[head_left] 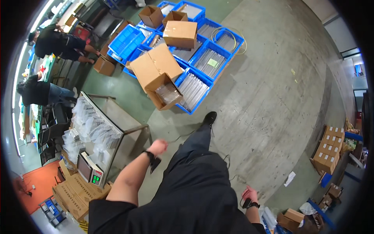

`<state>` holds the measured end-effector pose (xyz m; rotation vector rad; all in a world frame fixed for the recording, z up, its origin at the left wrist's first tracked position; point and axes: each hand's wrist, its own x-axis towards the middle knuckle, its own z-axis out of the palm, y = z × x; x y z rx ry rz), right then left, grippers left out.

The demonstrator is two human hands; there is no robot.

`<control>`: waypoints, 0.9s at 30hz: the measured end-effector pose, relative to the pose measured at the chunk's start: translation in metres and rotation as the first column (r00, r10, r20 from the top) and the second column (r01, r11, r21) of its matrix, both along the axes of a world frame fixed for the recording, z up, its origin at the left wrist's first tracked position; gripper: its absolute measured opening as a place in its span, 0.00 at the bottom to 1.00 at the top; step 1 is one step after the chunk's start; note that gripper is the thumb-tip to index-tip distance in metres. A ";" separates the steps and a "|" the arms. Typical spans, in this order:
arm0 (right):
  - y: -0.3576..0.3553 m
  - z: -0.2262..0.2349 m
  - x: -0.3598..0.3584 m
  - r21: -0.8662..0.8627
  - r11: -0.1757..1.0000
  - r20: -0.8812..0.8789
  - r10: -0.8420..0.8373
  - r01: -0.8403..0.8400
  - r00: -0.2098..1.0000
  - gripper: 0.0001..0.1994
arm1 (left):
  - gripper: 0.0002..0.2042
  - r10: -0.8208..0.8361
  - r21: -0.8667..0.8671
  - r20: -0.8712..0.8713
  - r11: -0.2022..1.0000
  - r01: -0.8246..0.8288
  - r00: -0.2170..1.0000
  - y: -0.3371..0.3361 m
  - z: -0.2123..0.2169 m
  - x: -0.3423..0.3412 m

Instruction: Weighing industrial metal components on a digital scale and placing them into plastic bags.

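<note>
Black shirt [194, 191] fills the space nearest the camera. At left the scale [92, 171] stands by clear bags [95, 123] on a bench [136, 128]. My left hand [157, 147], half curled, is near the bench's corner. A cable [180, 137] trails beside it; I'd best keep my shoe [210, 117] clear. Ahead, boxes [154, 64] sit on blue crates [126, 42]. My right hand [249, 193] hangs low, well apart from the left; I cannot tell whether either grips anything.

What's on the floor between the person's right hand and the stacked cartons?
In the head view, a white scrap lies on the floor between the right hand and cartons; otherwise that stretch looks bare.
</note>
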<state>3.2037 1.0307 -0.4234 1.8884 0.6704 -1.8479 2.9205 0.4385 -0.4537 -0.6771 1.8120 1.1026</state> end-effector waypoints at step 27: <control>0.571 0.331 -1.034 0.498 0.859 -0.766 0.500 -0.120 0.404 0.10 | 0.10 0.777 0.722 -0.572 0.629 -0.288 0.264 0.390 0.390 -0.757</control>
